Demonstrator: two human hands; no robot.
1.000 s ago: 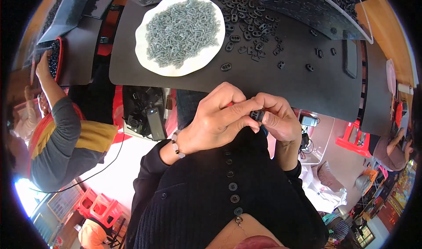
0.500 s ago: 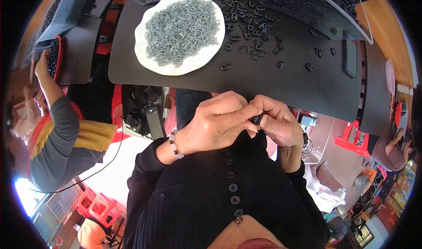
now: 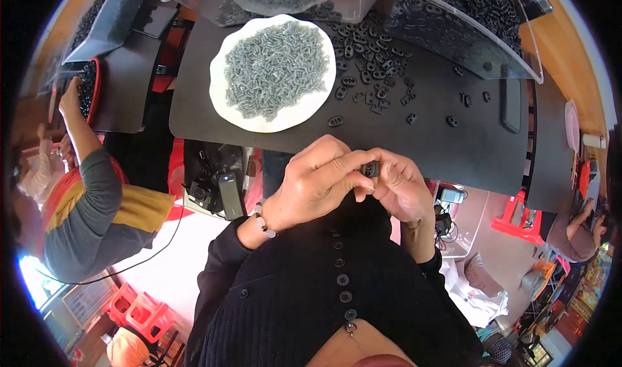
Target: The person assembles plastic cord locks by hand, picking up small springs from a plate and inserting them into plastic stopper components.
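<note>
Black piece: the small dark piece (image 3: 370, 168) is held at the fingertips, in front of the body and just off the near edge of the table; its finer detail is too small to be made out
Left hand: the piece is pinched from its left side by the left hand (image 3: 321, 180), with the index finger laid above it and the thumb below
Right hand: the right side of the piece is met by the right hand (image 3: 407, 189), with the thumb just beside it and the fingers curled; whether it is gripped by that hand as well cannot be told
Hands: both are brought together at the fingertips, with the piece between them; a beaded bracelet (image 3: 260, 221) is worn on the left wrist
Table: a dark top (image 3: 447, 150) is spread beyond the hands
Plate: a white plate with a wavy rim (image 3: 218, 75) is set forward of the left hand, with small springs (image 3: 275, 69) heaped on it
Loose pieces: black two-holed pieces (image 3: 363, 49) are strewn to the right of the plate, and a single one (image 3: 335, 120) is left nearer the hands
Bins: a clear bin (image 3: 447, 39) filled with black pieces is placed at the far right, and another clear container (image 3: 214, 7) is seen behind the plate
Block: a dark oblong block (image 3: 511, 106) is laid near the right end of the table
Co-worker: at the far left, a co-worker's hand (image 3: 70, 98) is held at a red-rimmed tray (image 3: 97, 91) of dark pieces
</note>
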